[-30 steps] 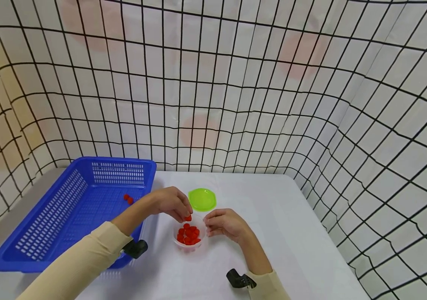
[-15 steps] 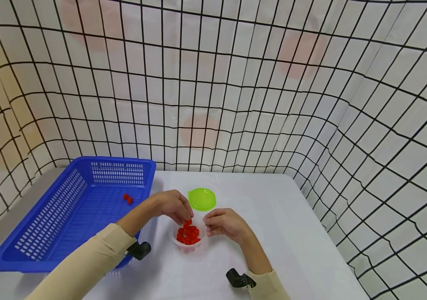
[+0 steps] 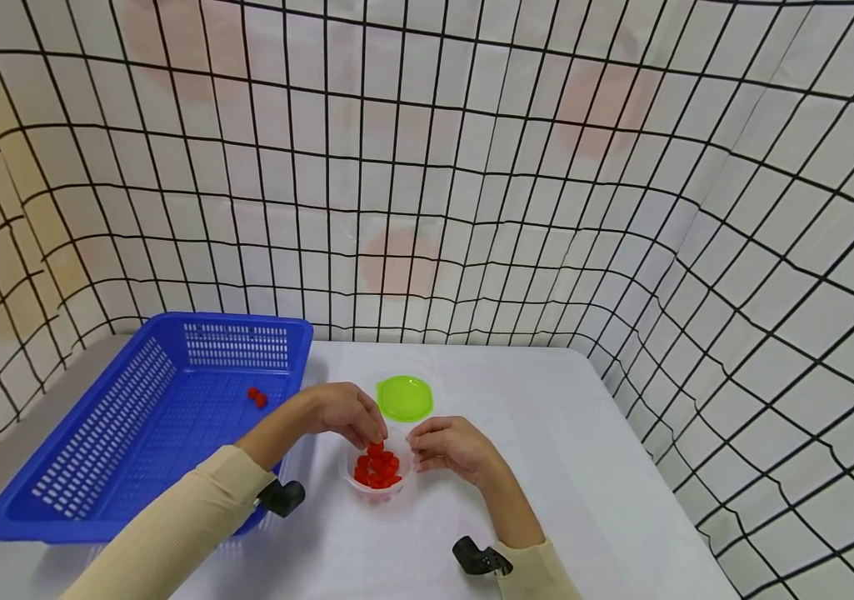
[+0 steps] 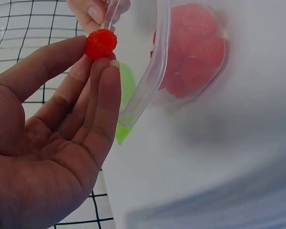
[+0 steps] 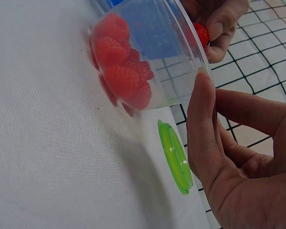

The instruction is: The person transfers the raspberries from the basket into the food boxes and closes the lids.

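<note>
Over the far left part of a clear plastic tub (image 3: 395, 492), my left hand (image 3: 344, 410) pinches a raspberry (image 4: 101, 44) between thumb and fingertips. Several more raspberries (image 5: 121, 71) lie heaped in the bottom of the tub, which stands upright on the table. On the tub's right side my right hand (image 3: 456, 450) pinches the rim between thumb and fingers, seen closely in the right wrist view. A bright green lid (image 3: 405, 398) lies flat just behind the tub.
A large blue slotted basket (image 3: 152, 467) stands to the left, with a few raspberries (image 3: 257, 397) inside near its right wall. The table (image 3: 584, 475) is covered in white. Black netting (image 3: 412, 167) and pale sheeting rise behind and at both sides.
My left hand has come slightly lower and nearer the heap with the raspberry still pinched. The right hand and the tub have stayed in place.
</note>
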A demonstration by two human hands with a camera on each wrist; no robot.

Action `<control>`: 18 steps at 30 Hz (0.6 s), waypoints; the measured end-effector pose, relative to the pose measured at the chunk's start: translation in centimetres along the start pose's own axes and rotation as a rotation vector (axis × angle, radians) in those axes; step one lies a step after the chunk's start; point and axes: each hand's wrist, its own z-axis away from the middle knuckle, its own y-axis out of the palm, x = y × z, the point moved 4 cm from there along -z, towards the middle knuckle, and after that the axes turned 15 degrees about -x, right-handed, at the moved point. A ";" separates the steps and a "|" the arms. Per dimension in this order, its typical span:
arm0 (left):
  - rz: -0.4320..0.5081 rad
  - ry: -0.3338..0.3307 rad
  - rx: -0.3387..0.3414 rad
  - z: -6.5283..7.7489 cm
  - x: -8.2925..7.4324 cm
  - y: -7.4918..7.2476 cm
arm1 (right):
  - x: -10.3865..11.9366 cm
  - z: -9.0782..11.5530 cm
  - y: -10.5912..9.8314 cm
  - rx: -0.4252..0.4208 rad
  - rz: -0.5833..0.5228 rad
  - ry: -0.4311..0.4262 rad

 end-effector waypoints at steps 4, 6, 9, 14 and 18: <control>0.005 0.000 0.028 -0.1 0.1 0.0 | -0.1 0.0 0.0 0.001 -0.002 0.001; 0.012 0.004 0.036 -0.1 0.2 0.0 | -0.1 0.0 0.0 0.001 -0.002 0.004; 0.021 0.009 0.047 0.0 0.3 -0.1 | -0.1 0.0 0.0 0.001 -0.003 0.006; 0.043 0.004 0.059 -0.1 0.4 -0.2 | -0.1 -0.1 0.0 0.004 -0.004 0.006; 0.051 -0.004 0.060 -0.1 0.4 -0.3 | -0.1 -0.1 0.0 0.006 -0.004 0.004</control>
